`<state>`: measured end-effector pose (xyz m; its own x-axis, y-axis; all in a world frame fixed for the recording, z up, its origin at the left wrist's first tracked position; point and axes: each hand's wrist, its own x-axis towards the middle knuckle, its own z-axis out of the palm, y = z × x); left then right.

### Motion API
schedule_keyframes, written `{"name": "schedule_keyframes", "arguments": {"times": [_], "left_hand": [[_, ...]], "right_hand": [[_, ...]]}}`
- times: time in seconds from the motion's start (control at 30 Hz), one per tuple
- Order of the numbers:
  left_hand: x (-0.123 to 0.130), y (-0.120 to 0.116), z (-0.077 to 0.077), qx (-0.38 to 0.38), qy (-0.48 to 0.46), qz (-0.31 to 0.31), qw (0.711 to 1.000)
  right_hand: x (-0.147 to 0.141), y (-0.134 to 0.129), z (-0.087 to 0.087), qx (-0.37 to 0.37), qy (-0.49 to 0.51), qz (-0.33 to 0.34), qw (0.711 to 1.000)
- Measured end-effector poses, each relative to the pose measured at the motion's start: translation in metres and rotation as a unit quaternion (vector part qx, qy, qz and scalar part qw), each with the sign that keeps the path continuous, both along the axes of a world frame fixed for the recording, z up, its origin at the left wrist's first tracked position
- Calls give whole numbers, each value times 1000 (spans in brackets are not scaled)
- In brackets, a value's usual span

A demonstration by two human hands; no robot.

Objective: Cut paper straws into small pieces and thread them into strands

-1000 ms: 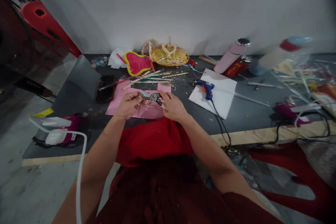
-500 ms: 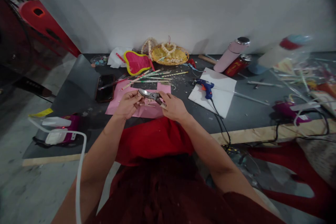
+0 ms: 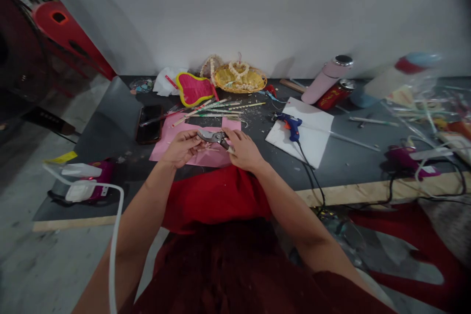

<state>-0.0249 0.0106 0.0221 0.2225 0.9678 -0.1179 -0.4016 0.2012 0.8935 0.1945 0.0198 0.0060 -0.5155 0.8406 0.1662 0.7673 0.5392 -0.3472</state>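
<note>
My right hand (image 3: 244, 151) is wrapped round the handles of metal pruning shears (image 3: 212, 136), whose blades point left. At the blades, my left hand (image 3: 183, 149) has its fingers pinched together; what they hold is too small to name. Both hands are over a pink sheet (image 3: 211, 157) with small cut bits on it. Several thin patterned sticks (image 3: 217, 114) lie just behind the hands. Beyond them are a pink pad with a yellow rim (image 3: 195, 89) and a yellow woven basket (image 3: 241, 83) holding a beaded ring.
A phone (image 3: 149, 125) lies left of the pink sheet. At right, a blue glue gun (image 3: 291, 125) rests on a white board (image 3: 318, 144), its cord crossing the table's front edge. Behind stand a pink bottle (image 3: 326, 81) and a red can (image 3: 335, 94). A power strip (image 3: 90, 181) is at left.
The view has shifted slightly. The shears have tilted a little, and both hands remain together over the pink sheet.
</note>
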Motion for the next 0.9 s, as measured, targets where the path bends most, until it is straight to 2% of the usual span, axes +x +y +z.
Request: {"name": "schedule_keyframes", "arguments": {"times": [0.27,0.53,0.73,0.9], "left_hand": [[2,2,-6,41,28,41,998],[4,1,-3,21,-17,3,1000],[4,1,-3,4,-29,15,999],[5,1,0,11,-37,-3,999]], "right_hand": [[1,2,-2,10,3,-18,1000],[2,0,0,0,18,13,1000],[-2,-6,5,3,-14,-15,1000],[-4,-10,9,2,-44,-66,997]]}}
